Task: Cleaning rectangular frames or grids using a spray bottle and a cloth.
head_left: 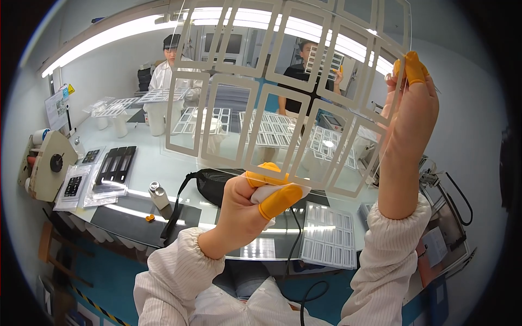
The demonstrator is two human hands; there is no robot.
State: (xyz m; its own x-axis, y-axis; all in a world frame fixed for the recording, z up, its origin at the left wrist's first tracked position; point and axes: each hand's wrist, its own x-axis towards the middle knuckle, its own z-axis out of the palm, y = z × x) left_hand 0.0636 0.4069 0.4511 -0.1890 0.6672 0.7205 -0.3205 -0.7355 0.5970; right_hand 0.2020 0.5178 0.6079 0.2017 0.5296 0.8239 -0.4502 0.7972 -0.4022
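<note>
A large clear sheet [292,81] printed with rows of pale rectangular frames is raised in front of me, tilted, above the table. At its right edge my right hand [410,117] is closed, pinching the sheet between fingertips in yellow finger cots. Below its lower edge my left hand [236,214] is closed around a folded white cloth [265,194], with yellow cots on the thumb and finger. The cloth and fingers meet the lower edge of the sheet; whether they press on both faces I cannot tell.
On the glass-topped table [147,185] stand a small metal-capped bottle [158,194], black panels [115,165], a black bag [215,183] and a stack of framed sheets [328,236]. More sheets rest on white tubs [156,120]. Two people work across the table. A tape dispenser [51,163] sits left.
</note>
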